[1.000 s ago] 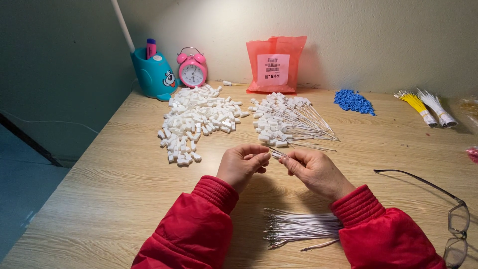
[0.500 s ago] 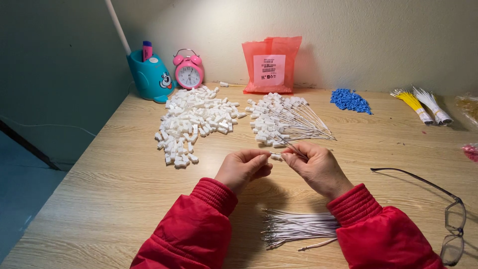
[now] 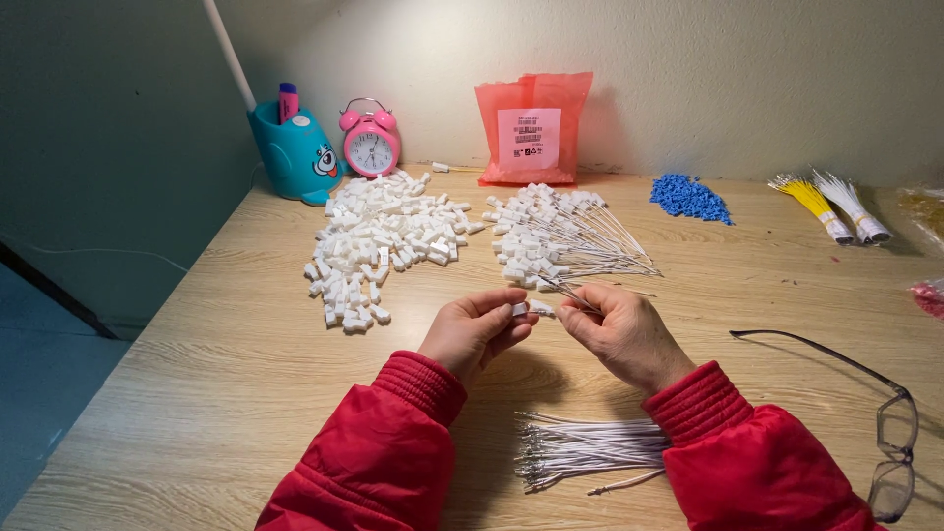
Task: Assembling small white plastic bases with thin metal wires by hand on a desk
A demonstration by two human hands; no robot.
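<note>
both hands meet above the middle of the desk. the left hand curls its fingers and pinches a small white block between thumb and forefinger. the right hand is also closed in a pinch, on a thin wire whose end sits at a second white piece just beside the block; i cannot tell whether the wire is in it. the two white pieces lie nearly touching, between the fingertips, held off the wood. both sleeves are red.

just beyond the hands lies a heap of wires with white blocks on their ends, and to its left a larger pile of loose white blocks. near the body, between the sleeves, lies a bundle of bare white wires. at the back stand a teal pen holder, a pink alarm clock and a red bag against the wall. further right are blue pieces and yellow and white bundles. glasses lie at the right edge.
</note>
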